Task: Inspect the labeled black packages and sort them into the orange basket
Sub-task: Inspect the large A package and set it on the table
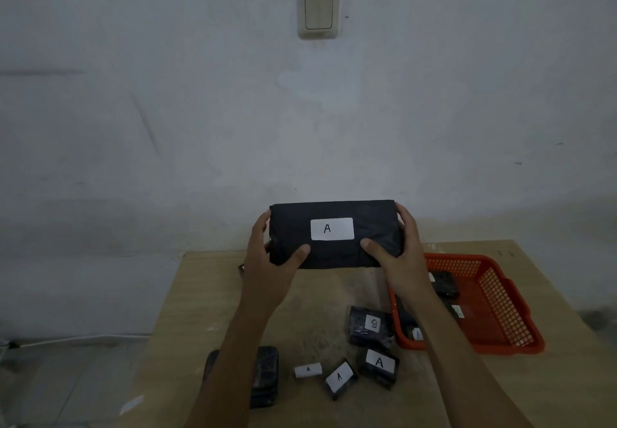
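Observation:
A large black package (334,254) with a white label reading "A" is raised above the table, label facing me. My left hand (270,260) grips its left end, thumb on the front. My right hand (397,254) grips its right end the same way. The orange basket (500,320) stands on the table at the right and holds a few black packages (444,284). Several smaller labeled black packages lie on the table below my arms: one marked "A" (379,366), one with a turned label (369,325), a small one (339,377), and a dark one (263,374) at the left.
A wooden table (207,294) stands against a pale wall with a light switch (318,12). A small white label roll (308,370) lies among the packages. The floor shows to the left of the table.

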